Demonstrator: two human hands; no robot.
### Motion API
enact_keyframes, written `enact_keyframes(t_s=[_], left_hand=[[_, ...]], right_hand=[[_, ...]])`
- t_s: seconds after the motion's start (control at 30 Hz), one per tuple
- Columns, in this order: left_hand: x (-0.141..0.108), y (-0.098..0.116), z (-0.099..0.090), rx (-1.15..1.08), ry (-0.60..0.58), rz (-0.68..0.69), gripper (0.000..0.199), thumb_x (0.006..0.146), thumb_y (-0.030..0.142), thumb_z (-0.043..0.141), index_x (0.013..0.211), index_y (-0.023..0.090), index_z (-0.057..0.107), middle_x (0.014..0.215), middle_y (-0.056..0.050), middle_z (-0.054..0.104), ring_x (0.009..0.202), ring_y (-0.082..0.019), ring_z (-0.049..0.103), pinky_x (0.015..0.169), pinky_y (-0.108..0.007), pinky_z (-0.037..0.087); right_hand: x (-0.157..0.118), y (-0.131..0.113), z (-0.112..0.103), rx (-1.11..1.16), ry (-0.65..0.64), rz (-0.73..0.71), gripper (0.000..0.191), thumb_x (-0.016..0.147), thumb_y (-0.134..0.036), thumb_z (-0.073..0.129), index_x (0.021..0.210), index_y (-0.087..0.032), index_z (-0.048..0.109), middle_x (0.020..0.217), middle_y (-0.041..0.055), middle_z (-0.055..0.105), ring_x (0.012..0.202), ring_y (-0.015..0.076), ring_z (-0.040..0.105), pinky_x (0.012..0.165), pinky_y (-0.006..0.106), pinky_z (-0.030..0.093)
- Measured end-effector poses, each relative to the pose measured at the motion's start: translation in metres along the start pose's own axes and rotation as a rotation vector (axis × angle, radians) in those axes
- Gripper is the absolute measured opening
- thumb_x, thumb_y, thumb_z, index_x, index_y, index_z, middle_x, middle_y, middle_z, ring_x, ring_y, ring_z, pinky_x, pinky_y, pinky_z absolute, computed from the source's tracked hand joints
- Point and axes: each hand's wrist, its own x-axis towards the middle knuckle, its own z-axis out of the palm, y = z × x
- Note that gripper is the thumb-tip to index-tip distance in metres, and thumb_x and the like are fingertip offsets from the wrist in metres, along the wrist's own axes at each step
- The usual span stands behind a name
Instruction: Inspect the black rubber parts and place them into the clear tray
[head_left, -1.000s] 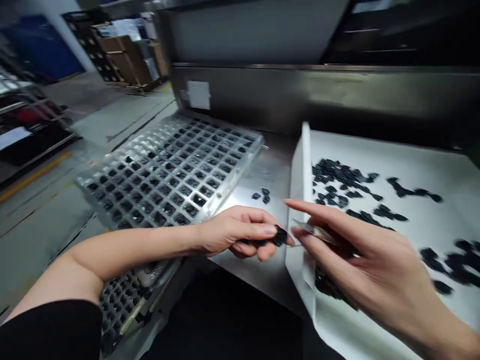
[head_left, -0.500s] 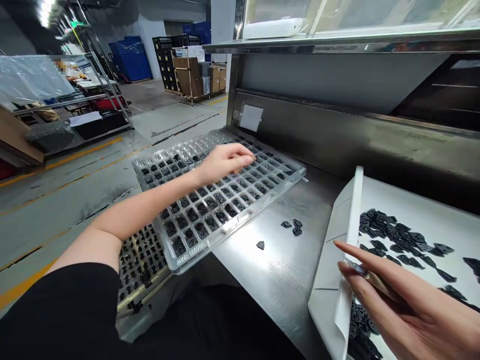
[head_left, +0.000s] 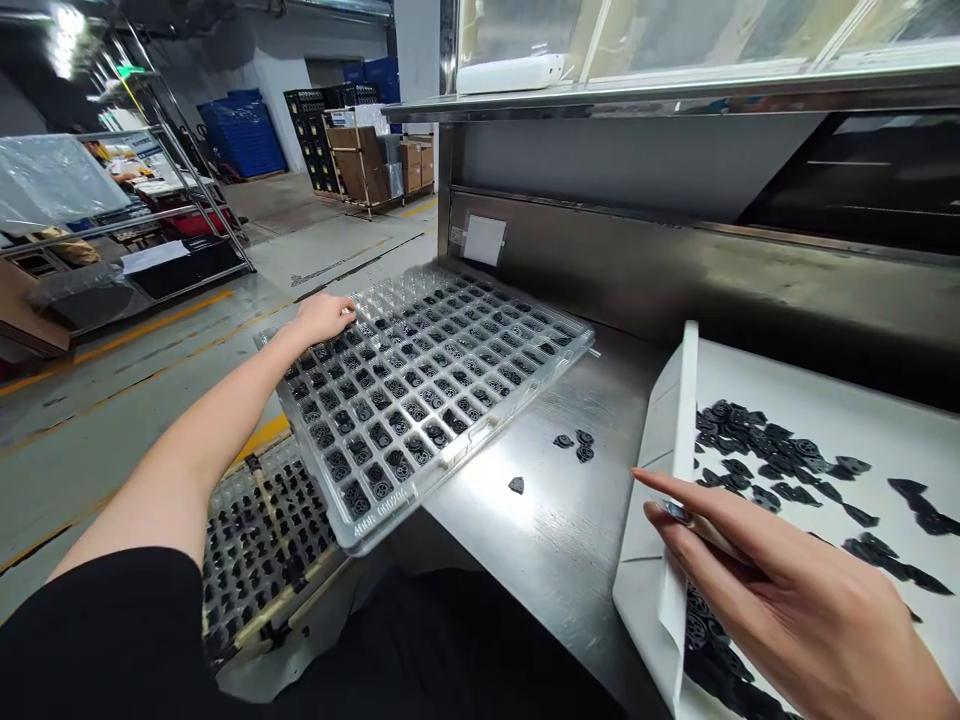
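Pinched metal-tipped tool (head_left: 675, 512) in right hand (head_left: 810, 590); positioned left hand (head_left: 324, 318) at left side of tray (head_left: 465, 446), with grasp indeterminable; possibly risked tipping through pressure beyond tabletop (head_left: 570, 540).

On my feed, the tray (head_left: 465, 452) is clear, ruled into a pale grid, with most pockets dotted black. The black pieces (head_left: 585, 454) are one flat dark shade, many patterned with spoked rings. I get plain white on the bin (head_left: 664, 440), speckled with that same black, and silver grey on the table (head_left: 555, 570), with a white glare across it. I also see a black sleeve (head_left: 112, 620), a silver tip on the tool (head_left: 676, 512), a greyish floor (head_left: 135, 440) striped yellow, and a blue stack (head_left: 244, 135).
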Motion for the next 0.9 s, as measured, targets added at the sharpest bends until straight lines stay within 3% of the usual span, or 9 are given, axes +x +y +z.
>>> enact_keyframes(t_s=[0.1,0.2,0.33,0.4,0.5,0.57,0.67,0.77,0.9], left_hand=[[0.000,0.004,-0.006,-0.042,0.032,0.001,0.033,0.083,0.033,0.079,0.111,0.017,0.081,0.089,-0.008,0.076,0.098,-0.029,0.063,0.085,-0.030,0.040],[0.001,0.020,-0.016,-0.149,0.081,0.029,0.040,0.095,0.038,0.068,0.124,0.012,0.076,0.090,-0.009,0.073,0.086,-0.022,0.059,0.079,-0.029,0.040],[-0.010,0.079,-0.018,-0.380,0.032,0.105,0.065,0.111,0.059,0.031,0.143,0.011,0.061,0.079,-0.005,0.065,0.058,-0.013,0.042,0.060,-0.026,0.035],[-0.028,0.126,-0.011,-0.655,-0.139,0.180,0.081,0.107,0.075,0.022,0.149,0.015,0.055,0.074,-0.002,0.060,0.049,-0.011,0.030,0.051,-0.026,0.026],[-0.074,0.199,0.003,-1.063,-0.556,0.302,0.100,0.095,0.093,0.032,0.157,0.016,0.047,0.069,-0.001,0.058,0.045,-0.010,0.024,0.048,-0.027,0.016],[-0.107,0.240,0.012,-1.157,-0.795,0.375,0.105,0.092,0.094,0.039,0.161,0.015,0.043,0.068,-0.002,0.060,0.044,-0.010,0.026,0.048,-0.027,0.014],[-0.148,0.281,0.026,-1.194,-1.048,0.465,0.105,0.094,0.092,0.039,0.167,0.016,0.036,0.072,-0.004,0.063,0.045,-0.011,0.028,0.049,-0.028,0.016],[-0.169,0.304,0.038,-1.218,-1.160,0.516,0.102,0.097,0.089,0.039,0.172,0.021,0.030,0.080,-0.006,0.066,0.049,-0.011,0.031,0.050,-0.027,0.017],[-0.179,0.316,0.051,-1.267,-1.146,0.497,0.100,0.095,0.089,0.047,0.171,0.024,0.037,0.088,-0.008,0.067,0.053,-0.012,0.034,0.050,-0.027,0.019]], right_hand=[[0.001,-0.001,-0.001,-0.004,-0.007,0.003,0.029,0.109,-0.041,0.059,0.131,-0.028,0.073,0.091,0.0031,0.076,0.053,0.0139,0.063,0.049,0.027,0.051],[0.001,-0.003,-0.001,0.003,0.000,0.013,0.029,0.108,-0.040,0.061,0.130,-0.027,0.074,0.095,0.0045,0.077,0.059,0.0154,0.067,0.053,0.028,0.053],[0.003,-0.006,-0.005,0.054,0.059,0.046,0.027,0.106,-0.036,0.066,0.130,-0.028,0.076,0.104,0.0045,0.079,0.077,0.0182,0.074,0.063,0.028,0.057],[0.005,-0.010,-0.008,0.070,0.122,0.071,0.024,0.105,-0.032,0.069,0.126,-0.027,0.078,0.095,0.0026,0.078,0.069,0.0156,0.069,0.062,0.028,0.054],[0.008,-0.016,-0.012,0.099,0.204,0.137,0.019,0.104,-0.030,0.071,0.119,-0.023,0.080,0.076,-0.0001,0.070,0.053,0.0113,0.052,0.054,0.028,0.044],[0.010,-0.018,-0.013,0.131,0.238,0.187,0.019,0.103,-0.031,0.072,0.117,-0.020,0.081,0.067,-0.0020,0.062,0.052,0.0105,0.044,0.051,0.028,0.038],[0.013,-0.018,-0.013,0.193,0.288,0.207,0.020,0.101,-0.031,0.076,0.115,-0.017,0.081,0.062,-0.0053,0.051,0.054,0.0100,0.039,0.053,0.027,0.033],[0.014,-0.015,-0.011,0.265,0.299,0.171,0.022,0.100,-0.031,0.078,0.116,-0.016,0.080,0.063,-0.0062,0.054,0.054,0.0091,0.036,0.055,0.026,0.033],[0.014,-0.012,-0.011,0.257,0.239,0.103,0.022,0.099,-0.026,0.078,0.120,-0.017,0.079,0.086,0.0005,0.072,0.063,0.0098,0.048,0.063,0.026,0.041]])
